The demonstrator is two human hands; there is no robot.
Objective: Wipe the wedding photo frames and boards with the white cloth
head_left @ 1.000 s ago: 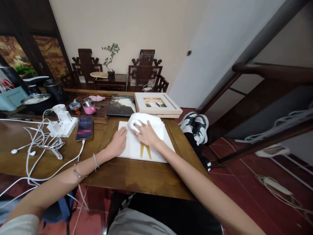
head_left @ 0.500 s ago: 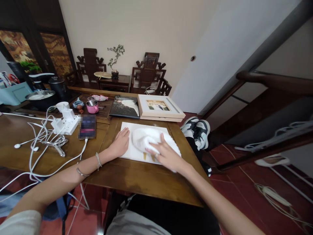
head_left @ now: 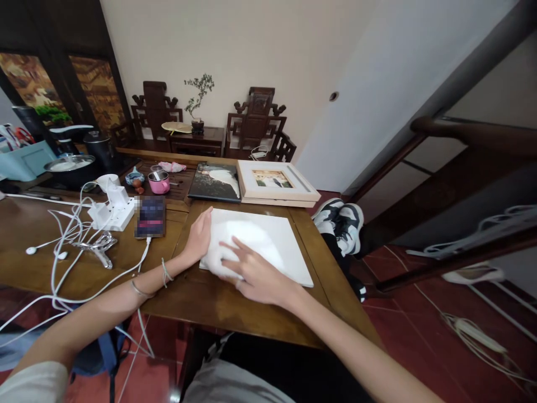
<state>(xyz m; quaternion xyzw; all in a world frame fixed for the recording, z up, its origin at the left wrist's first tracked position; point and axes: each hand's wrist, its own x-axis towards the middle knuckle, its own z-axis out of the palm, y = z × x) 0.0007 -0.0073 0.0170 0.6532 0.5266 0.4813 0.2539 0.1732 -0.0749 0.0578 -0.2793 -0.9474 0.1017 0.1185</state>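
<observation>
A flat white board (head_left: 296, 254) lies on the wooden table in front of me. My right hand (head_left: 255, 274) presses a bunched white cloth (head_left: 218, 258) onto the board's left part, with fingers spread over the cloth. Hand and cloth hide the lower left of the board. My left hand (head_left: 200, 235) rests along the board's left edge, its fingers stretched out and close together, holding nothing. A bright, glossy patch shows on the board just beyond my right fingers.
Behind the board lie a dark picture panel (head_left: 216, 182) and a framed picture (head_left: 274, 180). To the left are a phone (head_left: 151, 217), a white power strip (head_left: 118, 212) with tangled cables, and a pink cup (head_left: 158, 182). Shoes (head_left: 350, 226) show past the table's right edge.
My right hand and the cloth have moved left and nearer to me across the board. My left hand has shifted slightly left, from the board's surface to its edge.
</observation>
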